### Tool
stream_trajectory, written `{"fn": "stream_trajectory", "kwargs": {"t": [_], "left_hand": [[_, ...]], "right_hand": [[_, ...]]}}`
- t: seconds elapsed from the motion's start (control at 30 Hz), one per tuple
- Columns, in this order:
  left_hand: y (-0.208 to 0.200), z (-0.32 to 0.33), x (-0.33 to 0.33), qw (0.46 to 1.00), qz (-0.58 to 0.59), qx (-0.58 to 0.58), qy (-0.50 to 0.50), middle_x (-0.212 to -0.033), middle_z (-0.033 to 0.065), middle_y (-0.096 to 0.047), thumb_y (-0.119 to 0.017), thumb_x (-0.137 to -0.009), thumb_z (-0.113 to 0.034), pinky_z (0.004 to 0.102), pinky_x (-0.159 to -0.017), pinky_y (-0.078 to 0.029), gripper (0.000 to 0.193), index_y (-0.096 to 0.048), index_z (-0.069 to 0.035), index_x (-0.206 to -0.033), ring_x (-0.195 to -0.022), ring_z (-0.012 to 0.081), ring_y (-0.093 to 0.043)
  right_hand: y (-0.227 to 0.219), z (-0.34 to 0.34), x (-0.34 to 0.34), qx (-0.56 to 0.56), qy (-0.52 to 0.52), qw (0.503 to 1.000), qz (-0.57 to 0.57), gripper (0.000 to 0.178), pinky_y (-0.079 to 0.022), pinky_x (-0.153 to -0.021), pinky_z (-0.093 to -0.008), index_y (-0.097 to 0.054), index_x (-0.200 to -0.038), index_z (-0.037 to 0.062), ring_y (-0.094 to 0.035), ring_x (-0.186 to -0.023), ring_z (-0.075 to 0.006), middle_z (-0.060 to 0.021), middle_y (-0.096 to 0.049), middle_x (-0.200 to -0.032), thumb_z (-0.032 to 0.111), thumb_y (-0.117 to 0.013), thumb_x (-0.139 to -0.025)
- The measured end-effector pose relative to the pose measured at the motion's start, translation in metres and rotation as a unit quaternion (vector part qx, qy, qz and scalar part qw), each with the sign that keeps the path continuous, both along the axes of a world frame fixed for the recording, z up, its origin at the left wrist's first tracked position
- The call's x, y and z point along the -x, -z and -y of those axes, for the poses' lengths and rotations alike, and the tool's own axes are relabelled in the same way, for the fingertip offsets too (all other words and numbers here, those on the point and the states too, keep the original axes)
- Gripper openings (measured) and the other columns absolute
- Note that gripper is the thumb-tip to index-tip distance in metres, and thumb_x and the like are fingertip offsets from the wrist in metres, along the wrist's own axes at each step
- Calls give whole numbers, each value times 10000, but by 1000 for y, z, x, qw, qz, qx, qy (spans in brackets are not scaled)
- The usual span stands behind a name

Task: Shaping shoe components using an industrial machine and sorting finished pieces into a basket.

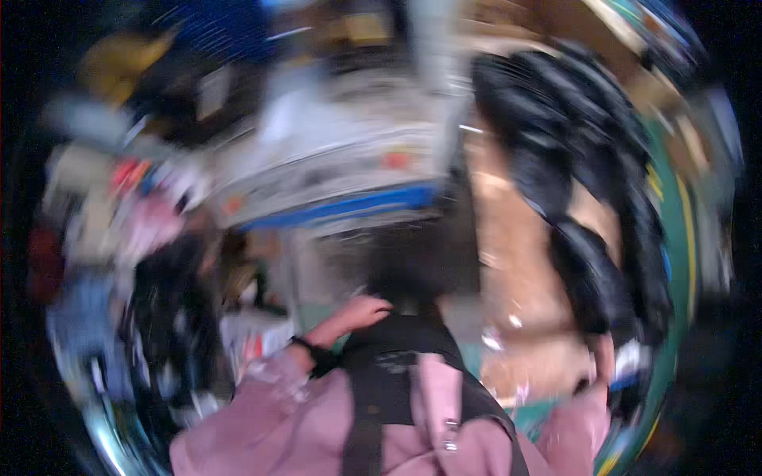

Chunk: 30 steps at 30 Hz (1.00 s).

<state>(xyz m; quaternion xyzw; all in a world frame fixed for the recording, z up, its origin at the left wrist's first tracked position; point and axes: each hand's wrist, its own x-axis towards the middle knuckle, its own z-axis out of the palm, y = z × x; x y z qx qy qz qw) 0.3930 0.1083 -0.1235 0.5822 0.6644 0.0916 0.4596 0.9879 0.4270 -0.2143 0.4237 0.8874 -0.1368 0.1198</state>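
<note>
One left hand [367, 312], one right hand [604, 361] near several black bundles [591, 274] (openness, hold unclear)

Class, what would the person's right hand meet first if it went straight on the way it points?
Probably the shiny black bundle just beyond the right hand, though blur leaves the depth unclear.

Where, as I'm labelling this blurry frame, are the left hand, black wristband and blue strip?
Left hand [363, 312], head view: its back.
Black wristband [320, 358], head view: outer side.
Blue strip [353, 205], head view: its middle.
</note>
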Motion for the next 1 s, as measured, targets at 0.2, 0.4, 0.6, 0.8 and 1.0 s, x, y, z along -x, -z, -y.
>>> {"fn": "stream_trajectory", "kwargs": {"t": [0.2,0.4,0.6,0.8,1.0], "left_hand": [[12,72,64,993,-18,-19,-119,-898,127,-645,-527,-787,-266,424,-735,-475,255,-642,-104,-946,-858,323,-607],[-11,223,194,924,-144,-79,-345,-885,93,-658,-555,-786,-227,375,-685,-488,226,-653,-123,-961,-784,280,-628],[-146,413,307,712,-353,-137,-591,-979,129,-649,-589,-844,-238,314,-747,-499,267,-634,-73,-1050,-834,239,-643],[-203,613,343,775,-416,86,-468,-938,116,-651,-639,-702,-184,359,-844,-466,296,-671,-129,-991,-935,276,-599],[-219,669,346,781,-419,341,-313,-880,76,-646,-635,-679,-173,461,-997,-321,202,-689,-146,-873,-985,234,-564]], "right_hand": [[34,-228,470,72,-164,969,-171,344,-441,-766,-289,-574,-1114,23,-568,-911,-149,-89,-628,-963,168,-543,-803],[7,-122,663,136,-169,947,-239,330,-433,-793,-294,-572,-1113,12,-560,-928,-162,-91,-620,-979,175,-537,-828],[-33,148,569,207,-136,929,-276,318,-424,-820,-298,-570,-1113,2,-553,-945,-174,-93,-612,-996,182,-532,-853],[-37,37,481,247,-36,925,-287,309,-416,-847,-303,-568,-1112,-9,-546,-961,-187,-95,-604,-1013,190,-527,-878],[-78,124,633,327,22,900,-287,312,-410,-877,-300,-559,-1115,-18,-539,-981,-184,-100,-596,-1036,205,-529,-900]]}}
